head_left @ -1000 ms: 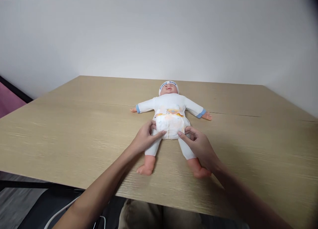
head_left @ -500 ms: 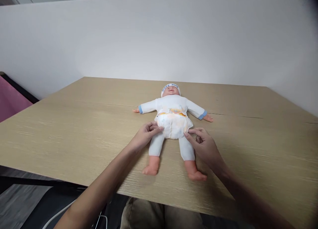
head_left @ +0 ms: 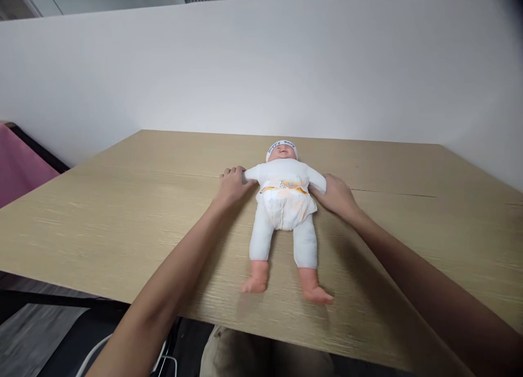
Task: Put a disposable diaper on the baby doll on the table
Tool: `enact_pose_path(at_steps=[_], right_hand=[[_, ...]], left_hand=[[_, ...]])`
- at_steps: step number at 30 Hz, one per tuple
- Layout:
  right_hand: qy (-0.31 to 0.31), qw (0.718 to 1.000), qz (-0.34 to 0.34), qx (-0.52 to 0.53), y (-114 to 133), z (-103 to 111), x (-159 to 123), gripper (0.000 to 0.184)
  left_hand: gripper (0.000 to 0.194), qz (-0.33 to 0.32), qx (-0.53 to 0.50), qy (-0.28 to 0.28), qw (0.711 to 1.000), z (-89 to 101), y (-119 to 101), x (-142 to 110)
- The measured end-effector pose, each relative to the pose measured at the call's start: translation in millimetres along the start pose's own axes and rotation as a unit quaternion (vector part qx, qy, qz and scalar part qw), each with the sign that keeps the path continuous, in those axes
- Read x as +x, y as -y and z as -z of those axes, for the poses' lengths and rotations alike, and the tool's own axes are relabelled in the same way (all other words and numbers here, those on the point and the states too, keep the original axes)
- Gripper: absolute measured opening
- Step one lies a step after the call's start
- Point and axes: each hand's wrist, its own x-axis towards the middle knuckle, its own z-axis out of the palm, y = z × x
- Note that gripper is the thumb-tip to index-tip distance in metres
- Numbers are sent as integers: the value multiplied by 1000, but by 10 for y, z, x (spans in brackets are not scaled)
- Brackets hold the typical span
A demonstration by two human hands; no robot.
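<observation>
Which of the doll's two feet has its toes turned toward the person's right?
The foot on the person's right; the other foot, on the person's left, turns its toes left.

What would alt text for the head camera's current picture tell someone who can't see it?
A baby doll in a white outfit and diaper lies face up on a tan table, feet toward the viewer. A person's left hand and right hand grasp its arms.

A doll (head_left: 283,170) in a white diaper (head_left: 286,209) lies supine on the table (head_left: 122,219).
</observation>
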Motion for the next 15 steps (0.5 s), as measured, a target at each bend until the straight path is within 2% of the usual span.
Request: enact_pose_path(at_steps=[3, 5, 6, 8, 10, 11, 12, 14, 15], right_hand=[[-14, 999, -39, 16, 232, 45, 39, 42], [-32, 997, -40, 60, 306, 159, -106, 38], [-39, 994, -36, 92, 313, 241, -228, 36], [-35, 986, -22, 162, 272, 446, -566, 38], [-2, 973, -5, 232, 175, 682, -1001, 46], [21, 969, 7, 246, 116, 801, -1240, 50], [56, 966, 27, 251, 58, 913, -1487, 52], [126, 954, 62, 264, -29, 1098, -1980, 47], [166, 946, 82, 265, -46, 1161, -2220, 45]], left_hand=[[43, 32, -8, 13, 999, 101, -206, 16], [41, 68, -45, 28, 996, 258, -381, -221], [42, 88, -75, 28, 993, 345, -472, -425], [46, 116, -142, 9, 983, 502, -642, -1000], [45, 117, -225, -18, 967, 595, -764, -1761], [45, 103, -269, 3, 958, 611, -796, -2186], [46, 95, -300, 44, 948, 608, -808, -2623], [49, 97, -320, 172, 927, 562, -775, -3476], [54, 107, -325, 251, 906, 532, -737, -3863]])
